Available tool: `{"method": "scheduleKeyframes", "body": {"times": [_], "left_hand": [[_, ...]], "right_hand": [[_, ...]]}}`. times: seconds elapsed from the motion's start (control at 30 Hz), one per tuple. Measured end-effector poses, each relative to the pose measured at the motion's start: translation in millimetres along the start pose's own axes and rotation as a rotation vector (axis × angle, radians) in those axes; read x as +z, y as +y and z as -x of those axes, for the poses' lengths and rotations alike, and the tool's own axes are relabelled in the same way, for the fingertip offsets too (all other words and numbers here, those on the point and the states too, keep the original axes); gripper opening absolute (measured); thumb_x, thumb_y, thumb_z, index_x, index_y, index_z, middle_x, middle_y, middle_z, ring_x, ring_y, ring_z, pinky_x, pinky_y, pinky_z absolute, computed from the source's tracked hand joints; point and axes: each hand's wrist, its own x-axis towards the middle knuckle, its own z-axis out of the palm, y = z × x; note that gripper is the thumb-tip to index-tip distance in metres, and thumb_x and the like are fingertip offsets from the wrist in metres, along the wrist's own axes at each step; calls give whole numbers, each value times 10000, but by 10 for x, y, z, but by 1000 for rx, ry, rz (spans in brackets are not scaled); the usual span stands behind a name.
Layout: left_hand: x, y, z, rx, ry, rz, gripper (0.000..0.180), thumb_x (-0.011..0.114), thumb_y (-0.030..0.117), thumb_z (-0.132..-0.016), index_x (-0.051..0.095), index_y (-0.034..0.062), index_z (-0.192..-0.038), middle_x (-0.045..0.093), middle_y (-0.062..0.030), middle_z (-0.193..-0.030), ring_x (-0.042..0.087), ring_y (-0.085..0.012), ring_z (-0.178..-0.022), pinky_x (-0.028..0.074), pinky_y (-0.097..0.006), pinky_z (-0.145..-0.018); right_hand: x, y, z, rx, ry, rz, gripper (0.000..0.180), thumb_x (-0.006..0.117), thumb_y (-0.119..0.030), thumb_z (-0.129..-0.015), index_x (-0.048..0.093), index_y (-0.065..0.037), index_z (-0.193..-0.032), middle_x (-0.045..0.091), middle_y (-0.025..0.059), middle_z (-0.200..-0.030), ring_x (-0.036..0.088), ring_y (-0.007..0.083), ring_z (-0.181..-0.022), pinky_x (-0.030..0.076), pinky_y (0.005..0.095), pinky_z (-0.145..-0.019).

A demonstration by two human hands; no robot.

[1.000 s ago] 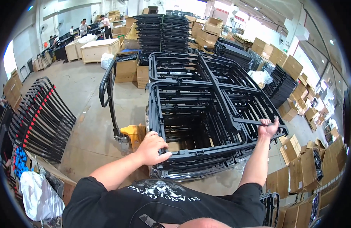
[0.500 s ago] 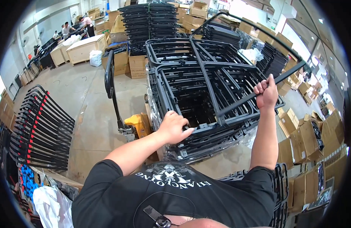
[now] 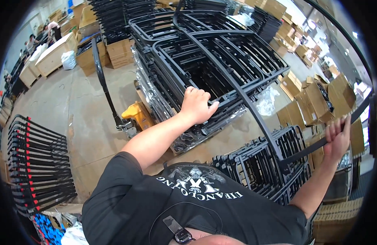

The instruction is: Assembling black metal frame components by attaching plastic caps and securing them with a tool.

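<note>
A large black metal frame with rounded corners slants across my view, and my right hand is wrapped round one of its bars at the far right. One long side of it crosses over a stack of similar black frames in front of me. My left hand is at the near edge of that stack, fingers curled and thumb pointing right. Its fingertips are hidden, so what they grip cannot be made out. Clear plastic wrap hangs round the stack's side.
Left of the stack stands a pallet jack with a yellow body and black handle. Farther left is a row of black bars with red pieces. More frames stand close on my right, near open cardboard boxes. People work far back left.
My right hand has swung the frame right and toward me, its near corner passing beyond the stack. My left hand stays by the stack's near edge. The whole view has shifted.
</note>
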Motion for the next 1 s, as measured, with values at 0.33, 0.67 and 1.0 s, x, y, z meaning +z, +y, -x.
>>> {"method": "scheduleKeyframes", "body": {"times": [0.33, 0.67, 1.0], "left_hand": [[38, 139, 12, 15, 15, 0, 364, 669, 415, -869, 730, 56, -880, 698, -119, -883, 637, -309, -945, 377, -449, -1008], [95, 307, -130, -129, -109, -31, 355, 689, 358, -862, 723, 34, -1002, 709, -162, -986, 627, -337, -1049, 365, -462, -1076], [812, -559, -1844, -1192, -128, 1559, 603, 571, 401, -985, 421, -118, -1251, 579, -185, -990, 622, -273, -882, 553, -463, -887]], "right_hand": [[-581, 23, 687, -109, 65, -14, 301, 387, -344, -1118, 422, -124, -916, 294, -39, -654, 214, 52, -482, 222, 213, -380], [-1962, -75, 823, -79, 1, -132, 278, 404, -318, -1114, 368, -119, -922, 289, -40, -625, 182, 37, -404, 184, 197, -298], [-2382, 186, 685, -26, -35, -258, 188, 402, -206, -1112, 367, -112, -953, 287, -39, -652, 196, 36, -438, 208, 186, -307]]}}
